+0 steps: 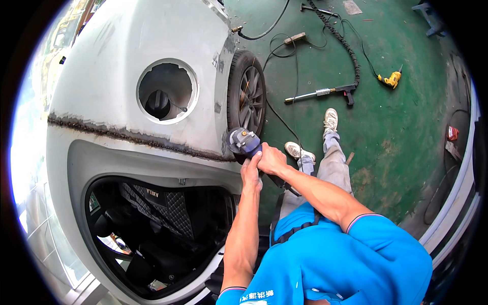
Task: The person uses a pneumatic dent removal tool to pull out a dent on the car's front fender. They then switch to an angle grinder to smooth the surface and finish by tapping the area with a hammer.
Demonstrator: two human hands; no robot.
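Observation:
Both my hands are wrapped round an angle grinder (pixel 245 143), its head against or just beside the lower end of a rough seam (pixel 137 138) on the white car body (pixel 122 40). My left hand (pixel 251 172) grips it from the near side. My right hand (pixel 272 158) closes round the body just to the right. The disc is mostly hidden by the grinder's head. Thin orange streaks, like sparks, cross the wheel (pixel 247 94) beyond. The seam is dark and brownish, with bare metal along it.
The round fuel filler opening (pixel 168 91) shows a black cap (pixel 158 103). Nearer lies the open door gap with dark seats (pixel 157 208). On the green floor (pixel 386 132) are a spray gun (pixel 325 92) with a coiled hose, a yellow drill (pixel 391 79), a power strip (pixel 295 38) and trailing cables.

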